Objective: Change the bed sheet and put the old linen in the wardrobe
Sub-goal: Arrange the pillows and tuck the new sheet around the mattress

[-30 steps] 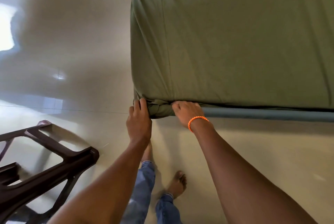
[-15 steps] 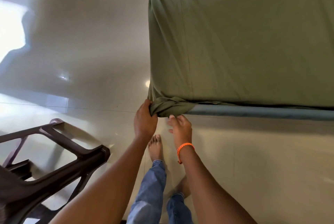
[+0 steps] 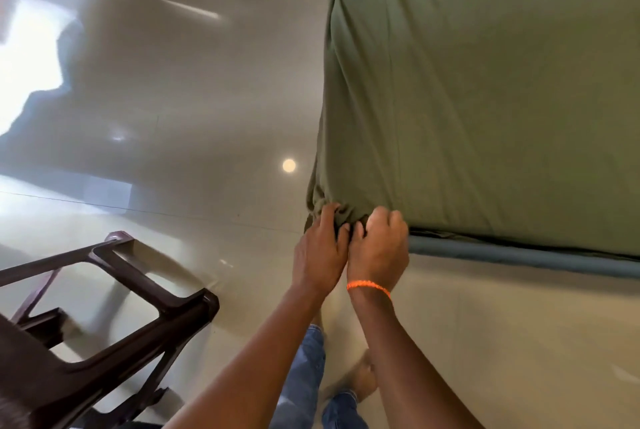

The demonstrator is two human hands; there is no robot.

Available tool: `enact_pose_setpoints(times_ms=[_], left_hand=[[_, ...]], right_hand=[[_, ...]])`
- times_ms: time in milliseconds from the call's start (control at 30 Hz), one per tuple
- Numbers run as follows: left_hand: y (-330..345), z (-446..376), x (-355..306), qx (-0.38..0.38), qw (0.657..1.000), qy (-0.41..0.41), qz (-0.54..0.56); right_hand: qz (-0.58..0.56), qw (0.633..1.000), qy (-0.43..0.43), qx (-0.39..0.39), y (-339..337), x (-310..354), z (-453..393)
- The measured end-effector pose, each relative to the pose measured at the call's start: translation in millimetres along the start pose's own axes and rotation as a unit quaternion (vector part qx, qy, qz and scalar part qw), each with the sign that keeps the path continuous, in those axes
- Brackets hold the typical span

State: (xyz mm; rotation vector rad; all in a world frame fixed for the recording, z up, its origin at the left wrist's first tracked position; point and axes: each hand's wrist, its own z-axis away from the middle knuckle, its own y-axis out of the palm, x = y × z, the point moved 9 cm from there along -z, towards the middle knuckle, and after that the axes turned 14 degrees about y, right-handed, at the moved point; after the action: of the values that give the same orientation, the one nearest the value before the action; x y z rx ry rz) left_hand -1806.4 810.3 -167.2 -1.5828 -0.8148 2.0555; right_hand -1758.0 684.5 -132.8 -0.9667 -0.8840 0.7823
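The green sheet covers the mattress and is stretched fairly smooth over its top, with long creases running down the left side. At the bed's near left corner the cloth is gathered into a bunch, and that bunch is the landmark here.

The left hand is right at the bunch from below, its fingers curled into the folds and gripping the gathered cloth. The right hand sits just beside it on the right, knuckles touching or nearly touching the left; its fingers are curled tightly, and they seem to be pinching the cloth at the same corner, though the fingertips themselves are hidden behind the knuckles. An orange band circles the right wrist.

The relation that matters: the bunch lies directly ahead of and just above both sets of fingers, with the left hand slightly nearer the corner's tip. The sheet's hem runs away to the right from the bunch, along the grey bed rail. Whether the corner is being tied or worked loose cannot be told; either way, the next move probably acts along that hem.

Left of the bunch and well apart stands a dark plastic chair on the glossy floor. Below the bunch, jeans and bare feet show.
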Motion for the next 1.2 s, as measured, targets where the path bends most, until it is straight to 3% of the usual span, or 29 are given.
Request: enact_pose_setpoints(times_ms=[133,300,633,800,867,967,1033,1100,1200], left_hand=[[-3,-3,7,0.047,0.994,0.038,-0.092],[13,-2,7,0.135,0.985,0.047,-0.101],[43,-30,44,0.221,0.971,0.025,-0.086],[54,-35,58,0.246,0.966,-0.044,-0.073],[53,-37,59,0.227,0.968,-0.086,-0.058],[26,-28,47,0.075,0.986,-0.147,-0.021],[12,-13,32,0.0,0.989,-0.146,-0.012],[15,0,23,0.001,0.99,-0.139,0.004],[25,5,21,0.023,0.993,-0.116,0.024]], right_hand=[[0.003,0.976,-0.219,-0.011,9,3,15],[0.051,0.96,-0.275,0.03,15,-4,29],[0.186,0.946,-0.164,0.21,38,14,-4],[0.232,0.896,-0.057,0.375,65,19,-31],[0.225,0.884,-0.033,0.407,72,18,-34],[0.221,0.877,-0.036,0.425,78,13,-31],[0.238,0.869,-0.063,0.429,84,7,-24],[0.267,0.869,-0.126,0.397,86,3,-15],[0.169,0.923,-0.209,0.275,66,6,-10]])
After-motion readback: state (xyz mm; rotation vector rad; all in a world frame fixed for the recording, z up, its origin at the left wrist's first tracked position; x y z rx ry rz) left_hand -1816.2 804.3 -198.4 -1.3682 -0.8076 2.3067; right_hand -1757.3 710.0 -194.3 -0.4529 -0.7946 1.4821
